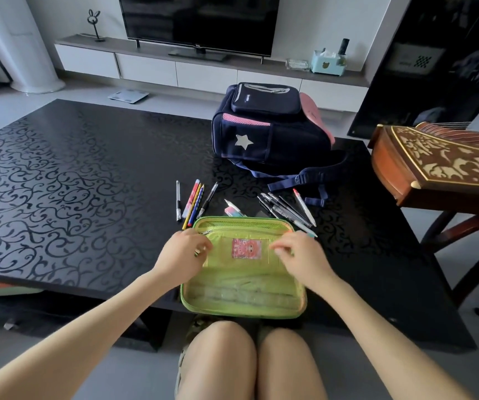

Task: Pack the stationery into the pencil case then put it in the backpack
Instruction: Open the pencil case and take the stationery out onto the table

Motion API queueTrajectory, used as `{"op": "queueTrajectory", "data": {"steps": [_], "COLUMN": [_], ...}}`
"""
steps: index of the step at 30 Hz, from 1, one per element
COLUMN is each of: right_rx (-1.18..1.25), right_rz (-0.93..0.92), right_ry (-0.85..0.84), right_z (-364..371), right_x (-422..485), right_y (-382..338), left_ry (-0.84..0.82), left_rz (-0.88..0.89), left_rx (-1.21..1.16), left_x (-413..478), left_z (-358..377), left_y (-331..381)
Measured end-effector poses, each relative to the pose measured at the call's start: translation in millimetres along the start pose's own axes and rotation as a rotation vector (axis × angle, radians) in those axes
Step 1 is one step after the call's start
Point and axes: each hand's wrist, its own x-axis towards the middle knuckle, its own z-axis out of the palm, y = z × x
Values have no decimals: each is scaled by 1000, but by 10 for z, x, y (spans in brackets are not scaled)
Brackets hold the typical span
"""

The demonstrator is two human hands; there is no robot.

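A lime-green pencil case [244, 284] lies spread open at the near edge of the black table [73, 183]. My left hand [182, 254] rests at its left side, fingers curled and pinching the case's edge near the zipper. My right hand [301, 255] hovers over the right side with fingers loosely curled; whether it grips the case is unclear. Behind the case lie pens and coloured pencils [192, 202] on the left, an eraser and a small knife [234, 210] in the middle, and several black and clear pens [287, 207] on the right. A navy backpack [270, 128] with a star stands further back.
A wooden zither [440, 160] on a stand sits right of the table. A television [200, 23] stands on a low white cabinet [174, 67] behind. My knees [249, 362] are below the table's near edge.
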Motion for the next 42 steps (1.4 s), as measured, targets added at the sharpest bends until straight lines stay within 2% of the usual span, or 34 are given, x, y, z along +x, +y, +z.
{"op": "queueTrajectory", "data": {"steps": [2,4,8,12,15,17,20,25,34,42], "right_rx": [52,73,33,-74,-79,-80,-222,-506,-589,-370], "right_rz": [139,228,295,330,305,261,123,-27,-40,134], "right_ry": [145,173,110,14,-29,-116,-317,-604,-648,-639], "right_z": [-96,-142,-181,-247,-311,-348,-296,-11,100,149], "right_x": [181,363,680,950,1096,1189,1321,1462,1567,1459], "right_y": [103,190,303,377,461,492,465,375,309,304], "left_ry": [75,86,-121,-229,-240,-327,-490,-600,-574,-572], "left_rz": [8,0,-147,-161,-92,-17,116,163,140,134], "left_rx": [86,139,291,172,-140,-318,-389,-372,-411,-418], "left_x": [180,406,827,988,974,904,786,627,606,567], "left_z": [2,17,107,22,-208,-389,-561,-596,-617,-599], "left_y": [-11,17,53,-5,-20,12,86,166,200,182]}}
